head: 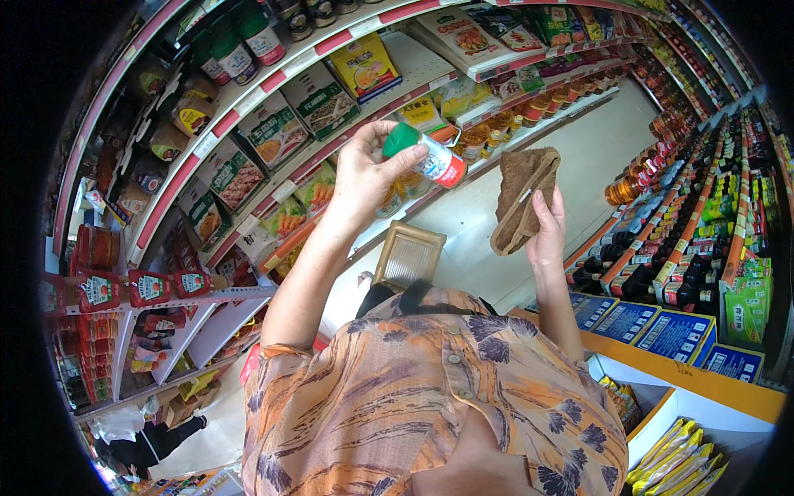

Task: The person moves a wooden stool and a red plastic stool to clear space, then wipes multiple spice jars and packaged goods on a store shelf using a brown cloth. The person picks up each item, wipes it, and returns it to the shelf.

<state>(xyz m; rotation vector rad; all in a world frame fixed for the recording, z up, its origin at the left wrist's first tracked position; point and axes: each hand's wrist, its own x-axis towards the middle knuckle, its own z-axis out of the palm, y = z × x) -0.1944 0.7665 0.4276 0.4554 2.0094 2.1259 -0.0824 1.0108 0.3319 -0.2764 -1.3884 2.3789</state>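
My left hand (373, 168) grips a small seasoning shaker (428, 155) by its green cap. The shaker is tilted, its red-and-white label facing up and its base pointing right. In my right hand (548, 224) is a folded brown cloth (524, 195), pinched between thumb and fingers, apart from the shaker. Similar green-capped shakers (239, 53) stand on the upper shelf at the upper left. Boxed seasoning packets (322, 99) lean on the shelf below, just beyond my left forearm.
A brown-framed stool (406, 254) with a ribbed top stands on the tiled floor before me. Ketchup pouches (149, 288) line a shelf at left. Bottle racks (688, 229) and blue cartons (656, 332) flank my right. Another person (149, 443) is at the lower left. Oil bottles (546, 105) fill the bottom shelf.
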